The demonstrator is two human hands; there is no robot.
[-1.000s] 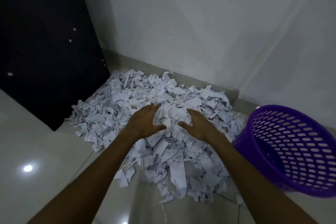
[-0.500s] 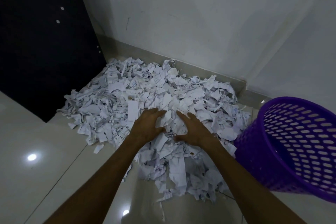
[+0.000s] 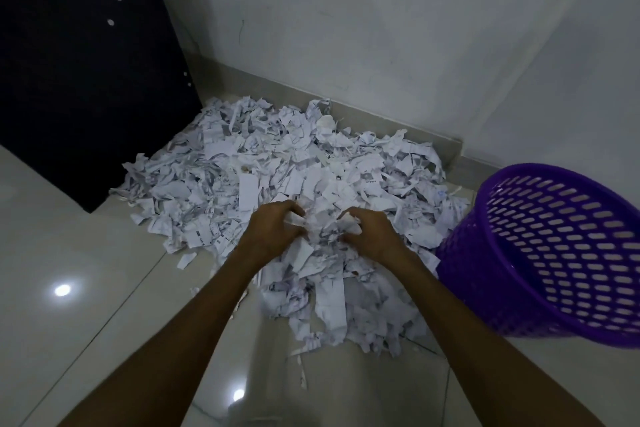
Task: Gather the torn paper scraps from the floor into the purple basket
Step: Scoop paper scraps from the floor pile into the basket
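Paper scraps [image 3: 242, 163], print unreadable

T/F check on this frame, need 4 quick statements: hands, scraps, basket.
1. Both hands grip scraps. True: left hand and right hand curl into the scraps.
2. The basket stands at the person's left. False: the basket is at the right, beside the pile.
3. The basket is full of scraps. False: none show inside it.
4. The pile lies against the wall. True: it reaches the wall.
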